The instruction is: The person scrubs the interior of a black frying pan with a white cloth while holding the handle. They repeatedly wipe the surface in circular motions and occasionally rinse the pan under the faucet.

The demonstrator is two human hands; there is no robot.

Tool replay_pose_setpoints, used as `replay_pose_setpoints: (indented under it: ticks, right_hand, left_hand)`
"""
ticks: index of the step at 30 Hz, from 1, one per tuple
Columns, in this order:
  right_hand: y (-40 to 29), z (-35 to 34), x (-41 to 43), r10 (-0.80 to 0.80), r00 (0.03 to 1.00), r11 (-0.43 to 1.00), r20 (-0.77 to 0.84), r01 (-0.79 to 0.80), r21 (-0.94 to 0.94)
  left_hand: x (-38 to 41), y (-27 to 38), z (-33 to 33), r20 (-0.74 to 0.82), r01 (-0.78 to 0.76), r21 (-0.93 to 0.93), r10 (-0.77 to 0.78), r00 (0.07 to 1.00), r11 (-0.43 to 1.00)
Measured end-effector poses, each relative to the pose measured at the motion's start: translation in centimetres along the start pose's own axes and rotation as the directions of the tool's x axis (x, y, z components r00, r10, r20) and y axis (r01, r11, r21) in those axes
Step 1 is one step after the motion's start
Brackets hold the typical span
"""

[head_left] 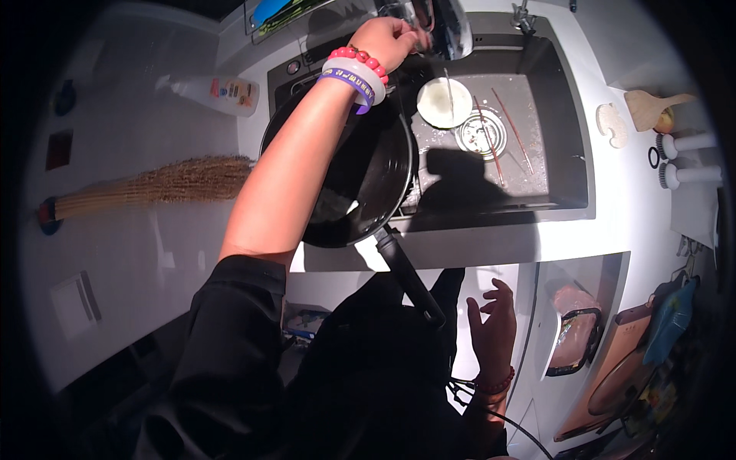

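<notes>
My left hand point(391, 43) reaches over the far left of the sink, its thumb and fingers closed at the edge of a glossy, see-through vessel or lid point(451, 29). Glare and blur hide what exactly this is. Under my left forearm a black frying pan point(368, 190) rests over the sink's left side, its black handle point(409, 282) pointing toward me. In the dark sink point(566, 172) sit a white bowl point(440, 106) with a thin utensil across it and a round drain strainer point(478, 138). Two brown chopsticks point(513, 132) lie there too. My right hand point(494, 328) hangs below the counter, fingers apart, holding nothing.
A pump bottle point(233, 95) and a straw whisk brush point(172, 181) are on the left. A faucet point(522, 20) stands behind the sink. At right are a wooden spatula point(650, 109), scrub brushes point(690, 144), a cutting board point(604, 368) and a wall-hung bin point(575, 339).
</notes>
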State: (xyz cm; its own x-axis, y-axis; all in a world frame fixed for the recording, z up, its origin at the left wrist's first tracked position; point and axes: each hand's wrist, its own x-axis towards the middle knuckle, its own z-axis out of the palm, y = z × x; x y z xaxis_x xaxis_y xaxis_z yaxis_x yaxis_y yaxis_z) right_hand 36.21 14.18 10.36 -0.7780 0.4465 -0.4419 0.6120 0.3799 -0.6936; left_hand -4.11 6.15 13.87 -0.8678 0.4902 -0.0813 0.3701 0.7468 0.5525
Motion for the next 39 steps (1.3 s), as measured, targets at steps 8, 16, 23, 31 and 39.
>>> replay_pose_setpoints:
  ticks: [8,16,23,31,39]
  right_hand:
    - [-0.3,0.3,-0.5,-0.005,0.996,1.000,-0.087,0.006,0.004]
    - [-3.7,2.5,0.2,-0.201,0.978,0.979,0.052,0.198,0.054]
    - [-7.7,6.6,2.3,-0.308,0.938,0.937,0.156,0.328,-0.122]
    - [-8.3,9.4,3.2,0.130,0.905,0.990,0.404,-0.137,-0.011]
    - [-7.3,10.3,3.2,0.206,0.934,0.969,0.292,-0.154,-0.192]
  left_hand:
    - [-6.4,-8.4,-1.6,0.290,-0.090,-0.194,0.145,0.946,0.977]
    - [-17.9,-13.9,1.2,0.612,-0.082,0.312,-0.135,0.779,0.946]
    - [-21.5,-16.9,2.9,0.663,-0.268,0.323,-0.015,0.749,0.908]
    - [-19.4,-19.4,4.3,0.320,-0.353,0.466,0.217,0.922,0.812]
    - [-14.1,-16.5,10.5,-0.265,0.028,0.335,0.066,0.962,0.942]
